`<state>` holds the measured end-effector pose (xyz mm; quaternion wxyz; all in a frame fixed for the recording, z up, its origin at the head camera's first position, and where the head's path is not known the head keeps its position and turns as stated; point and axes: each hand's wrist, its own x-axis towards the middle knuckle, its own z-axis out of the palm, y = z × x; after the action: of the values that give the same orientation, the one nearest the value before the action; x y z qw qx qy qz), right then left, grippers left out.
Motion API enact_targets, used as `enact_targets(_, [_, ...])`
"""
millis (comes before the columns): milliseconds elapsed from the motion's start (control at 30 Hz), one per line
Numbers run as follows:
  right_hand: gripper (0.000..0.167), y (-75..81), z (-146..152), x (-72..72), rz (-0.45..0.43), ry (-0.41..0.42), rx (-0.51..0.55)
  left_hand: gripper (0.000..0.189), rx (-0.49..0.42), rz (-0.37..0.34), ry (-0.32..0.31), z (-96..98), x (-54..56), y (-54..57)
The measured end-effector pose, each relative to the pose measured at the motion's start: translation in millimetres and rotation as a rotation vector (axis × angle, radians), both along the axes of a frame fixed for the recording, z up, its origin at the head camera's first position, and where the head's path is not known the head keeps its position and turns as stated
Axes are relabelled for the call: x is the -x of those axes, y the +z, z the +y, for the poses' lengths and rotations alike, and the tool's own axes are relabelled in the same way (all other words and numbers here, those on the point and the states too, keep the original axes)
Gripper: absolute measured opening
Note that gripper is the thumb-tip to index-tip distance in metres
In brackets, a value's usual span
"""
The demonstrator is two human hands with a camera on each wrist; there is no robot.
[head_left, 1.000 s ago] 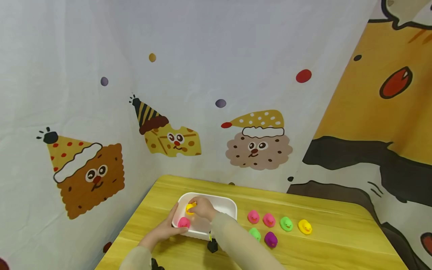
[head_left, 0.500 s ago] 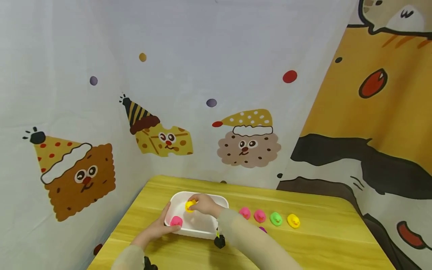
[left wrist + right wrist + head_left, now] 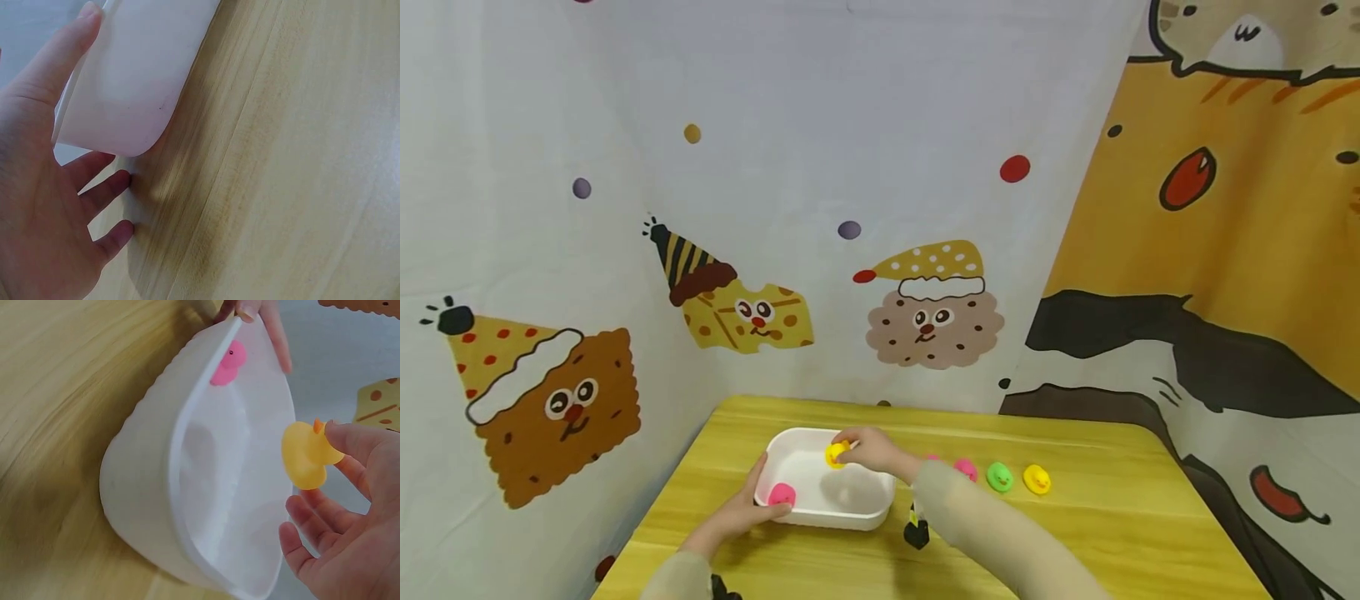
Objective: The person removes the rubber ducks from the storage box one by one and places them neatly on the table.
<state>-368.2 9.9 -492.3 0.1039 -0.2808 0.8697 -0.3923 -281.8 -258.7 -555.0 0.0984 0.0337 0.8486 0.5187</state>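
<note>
A white plastic bin (image 3: 835,518) stands on the wooden table. My left hand (image 3: 737,511) grips its near left corner, thumb (image 3: 75,34) along the rim and fingers round the outer wall. Between the thumb and fingers of my right hand (image 3: 880,451) is a yellow rubber duck (image 3: 303,456), pinched by its head end over the far side of the bin. Inside the bin, at the near left corner, lies a pink rubber duck (image 3: 781,494).
Right of the bin, a pink duck (image 3: 966,470), a green duck (image 3: 1000,477) and a yellow duck (image 3: 1037,479) sit in a row on the table (image 3: 1112,517). Another pink one is mostly hidden by the right sleeve (image 3: 992,521). A printed cloth (image 3: 820,100) hangs behind.
My right hand has carried the yellow duck rightward over the bin. The head view has swung right. The front green and purple ducks are now hidden behind my right sleeve.
</note>
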Motion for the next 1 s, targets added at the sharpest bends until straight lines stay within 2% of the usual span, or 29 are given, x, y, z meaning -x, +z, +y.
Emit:
enact_targets(267, [0.027, 8.0, 22, -5.4, -0.028, 0.009, 0.059, 0.112, 0.009, 0.0, -0.007, 0.6, -0.3, 0.4])
enact_targets(433, [0.026, 11.5, 36, -7.8, -0.059, -0.015, 0.049, 0.112, 0.001, 0.022, -0.02, -0.5, 0.4, 0.4])
enact_targets(633, [0.028, 18.2, 53, -12.1, -0.053, -0.027, 0.05, 0.111, 0.011, 0.033, -0.031, -1.3, 0.8, -0.5])
enact_targets(1000, [0.028, 22.4, 88, -15.8, -0.049, -0.064, 0.013, 0.113, 0.013, 0.005, -0.032, -1.5, 1.0, 0.2])
